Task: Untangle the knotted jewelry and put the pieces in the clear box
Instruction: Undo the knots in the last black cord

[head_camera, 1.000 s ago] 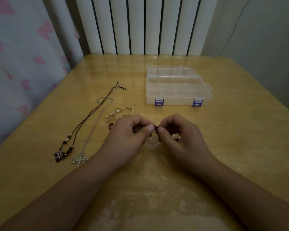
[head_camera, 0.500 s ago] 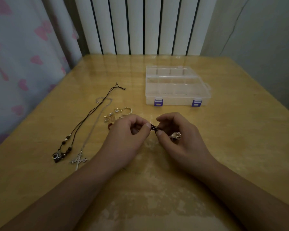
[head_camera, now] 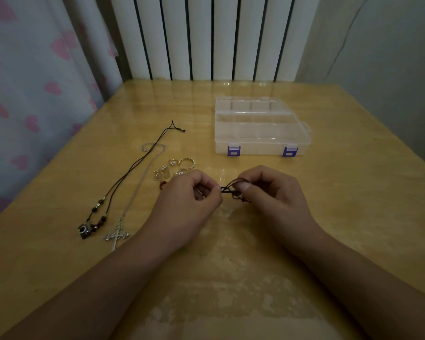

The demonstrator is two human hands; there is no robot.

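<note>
My left hand (head_camera: 187,204) and my right hand (head_camera: 275,195) meet over the middle of the table, each pinching one end of a dark knotted cord (head_camera: 230,188) stretched between the fingertips. The clear box (head_camera: 260,126) with purple latches stands shut behind my hands. A black cord necklace with a camera charm (head_camera: 88,229) and a silver chain with a cross (head_camera: 117,235) lie stretched out at the left. Several small rings (head_camera: 179,165) sit just beyond my left hand, next to a red piece (head_camera: 163,184).
The yellow table (head_camera: 353,204) ends at a white radiator (head_camera: 206,38) at the back. A curtain with pink hearts (head_camera: 27,94) hangs along the left edge, and a grey wall (head_camera: 390,57) stands at the right.
My hands have drawn slightly apart, so more of the dark cord shows between the fingertips. The small silver piece seen under my right hand is now hidden.
</note>
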